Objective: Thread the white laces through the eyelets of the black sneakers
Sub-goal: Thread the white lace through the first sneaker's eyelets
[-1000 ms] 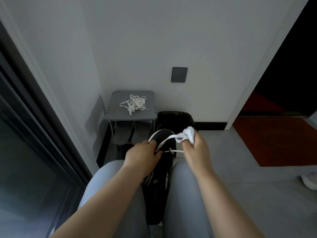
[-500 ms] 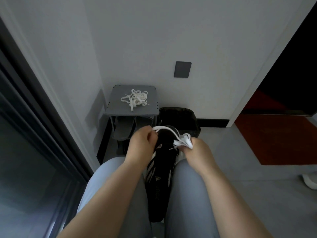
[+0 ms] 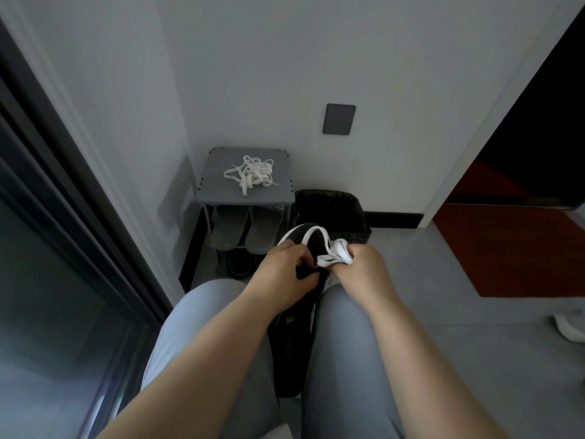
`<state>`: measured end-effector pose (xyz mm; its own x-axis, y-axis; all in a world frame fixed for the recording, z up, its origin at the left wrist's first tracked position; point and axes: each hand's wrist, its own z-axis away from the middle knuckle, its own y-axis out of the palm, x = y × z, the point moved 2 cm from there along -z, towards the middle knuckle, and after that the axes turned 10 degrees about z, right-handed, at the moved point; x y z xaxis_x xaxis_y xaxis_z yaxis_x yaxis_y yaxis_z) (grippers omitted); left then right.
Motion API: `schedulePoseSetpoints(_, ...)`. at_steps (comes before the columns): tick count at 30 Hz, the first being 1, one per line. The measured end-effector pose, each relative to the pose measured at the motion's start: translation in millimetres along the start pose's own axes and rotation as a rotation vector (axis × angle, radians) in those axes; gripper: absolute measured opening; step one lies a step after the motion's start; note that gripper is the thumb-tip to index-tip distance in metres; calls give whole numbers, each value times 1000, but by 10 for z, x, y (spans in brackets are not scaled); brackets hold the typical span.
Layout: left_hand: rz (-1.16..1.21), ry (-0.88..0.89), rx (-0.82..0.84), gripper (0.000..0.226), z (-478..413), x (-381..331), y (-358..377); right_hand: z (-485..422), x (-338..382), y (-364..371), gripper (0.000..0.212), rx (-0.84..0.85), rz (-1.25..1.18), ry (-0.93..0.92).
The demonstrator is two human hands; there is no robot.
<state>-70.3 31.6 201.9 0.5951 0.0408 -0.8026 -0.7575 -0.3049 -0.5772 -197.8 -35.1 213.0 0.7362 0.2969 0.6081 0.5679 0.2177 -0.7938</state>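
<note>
A black sneaker (image 3: 294,337) with a white-rimmed toe lies wedged between my knees, toe pointing away from me. My left hand (image 3: 285,274) curls its fingers over the sneaker's left side near the eyelets. My right hand (image 3: 361,267) grips a bunched white lace (image 3: 335,256), which loops over the shoe's toe toward the left hand. A second white lace (image 3: 251,174) lies in a loose tangle on the grey rack top (image 3: 218,188) by the wall.
Under the grey rack top stand grey slippers (image 3: 243,231) and dark shoes. A black bin (image 3: 332,210) sits right of the rack. A dark glass door runs along the left; a red mat (image 3: 506,248) lies at right.
My right hand has come in closer to the sneaker's toe, so the lace between the hands is slacker. The left hand dropped from the lace loop onto the shoe's side.
</note>
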Motion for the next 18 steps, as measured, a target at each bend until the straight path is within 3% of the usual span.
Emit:
schedulePoseSetpoints(8,-41,-37,-34,26,-12,-42,55,-47,2,35,13,83,-157,14)
schedulePoseSetpoints(12,-45,-77,-53,19,-30,-3,52,-4,96,32,26,81,-174,-72)
schedulePoseSetpoints(15,-49,-156,-26,7,-64,5,33,43,178,56,17,92,-47,-185)
schedulePoseSetpoints(18,-24,-128,-66,12,-32,11,32,-9,120,3,12,26,-223,-64)
